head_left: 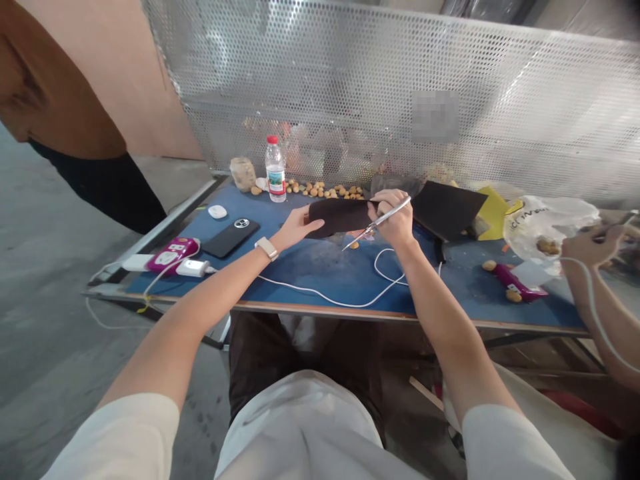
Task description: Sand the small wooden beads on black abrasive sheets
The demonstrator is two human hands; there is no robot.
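My left hand [296,228] is closed on the left end of a dark brown-black strip of sheet material [340,217], thumb on top. The strip is held above the blue tabletop. At its other end, my right hand [396,212] is closed around a slim silver pointed tool [383,219]; whether it is scissors or tweezers I cannot tell. The tool slants down and left, in front of the strip, its tip over the table. My right fingertips also touch the strip's right edge. A larger dark sheet [447,210] lies just right of my right hand.
A water bottle [276,175], a phone [231,238] and a purple power strip [173,257] are on the left. Brown nut-like pieces [320,189] line the back. A white cable [320,293] loops in front. A co-worker's hand [593,243] is at right, beside a plastic bag [545,217].
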